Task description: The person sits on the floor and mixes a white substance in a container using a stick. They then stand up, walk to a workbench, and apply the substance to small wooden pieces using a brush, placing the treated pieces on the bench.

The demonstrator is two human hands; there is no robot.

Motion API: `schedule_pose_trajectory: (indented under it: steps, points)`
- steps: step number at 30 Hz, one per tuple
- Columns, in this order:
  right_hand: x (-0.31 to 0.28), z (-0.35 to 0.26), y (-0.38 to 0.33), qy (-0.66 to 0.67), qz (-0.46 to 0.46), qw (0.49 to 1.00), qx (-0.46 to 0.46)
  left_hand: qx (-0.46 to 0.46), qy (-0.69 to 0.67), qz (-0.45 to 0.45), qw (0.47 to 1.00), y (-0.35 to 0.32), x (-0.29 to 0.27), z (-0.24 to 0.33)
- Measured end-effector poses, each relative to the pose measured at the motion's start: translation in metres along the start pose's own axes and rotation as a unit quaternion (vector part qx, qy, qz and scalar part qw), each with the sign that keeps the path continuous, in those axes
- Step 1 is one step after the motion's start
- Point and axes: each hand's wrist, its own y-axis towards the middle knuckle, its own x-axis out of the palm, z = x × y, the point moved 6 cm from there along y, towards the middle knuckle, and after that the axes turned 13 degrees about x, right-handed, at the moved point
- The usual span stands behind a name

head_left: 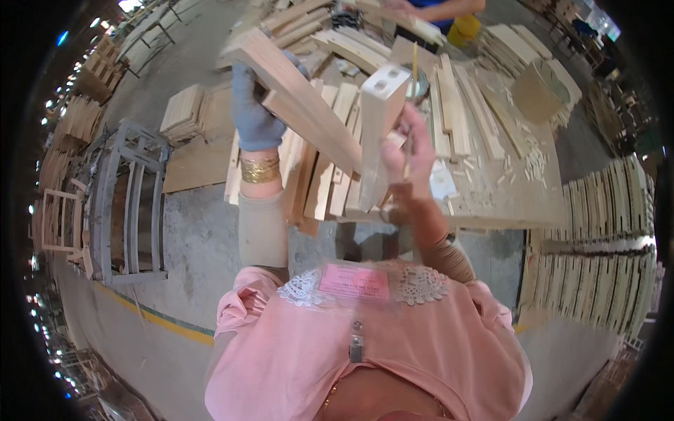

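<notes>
My left hand (254, 109), in a grey-blue glove, is closed around a pale slanted wooden rail (305, 105). The rail's lower end meets a thick wooden post (379, 140), whose upper end is whitish with two square-looking holes. Whether the two are joined or only touching, I cannot tell. Bare and slightly blurred, my right hand (415, 151) is beside the post's right face. Its fingers close on a thin wooden stick (414, 77) that points upward; the stick's lower tip is unclear. A small pale bit near the fingers is too blurred to name.
Wooden strips (449, 105) cover much of the worktable (491, 203). Small dowels (536, 163) lie on its right side, near a round container (540, 91). A co-worker's arm (449, 10) and a yellow bucket (463, 31) are beyond. Slatted stacks (597, 203) stand right; a grey metal frame (133, 203) stands left.
</notes>
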Motion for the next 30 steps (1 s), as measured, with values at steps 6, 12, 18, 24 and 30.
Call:
schedule_pose_trajectory:
  steps: [6, 12, 18, 24, 30]
  points:
    - [-0.060, -0.005, 0.014, 0.118, 0.072, 0.990, -0.038, -0.078, -0.072, -0.052, 0.993, -0.016, 0.020, -0.023]
    - [-0.057, -0.007, 0.007, 0.004, 0.076, 0.993, -0.085, -0.138, -0.103, -0.118, 0.978, -0.032, 0.026, -0.072]
    - [-0.026, 0.005, 0.008, 0.040, 0.004, 0.998, -0.043, -0.031, 0.246, -0.122, 0.961, -0.036, 0.016, -0.071]
    - [-0.019, 0.012, 0.004, -0.026, 0.012, 0.996, -0.089, -0.047, 0.281, -0.066, 0.956, -0.051, 0.030, -0.042]
    - [-0.010, 0.008, 0.011, 0.023, 0.028, 0.988, -0.149, -0.082, 0.420, -0.090, 0.899, -0.048, 0.077, -0.020]
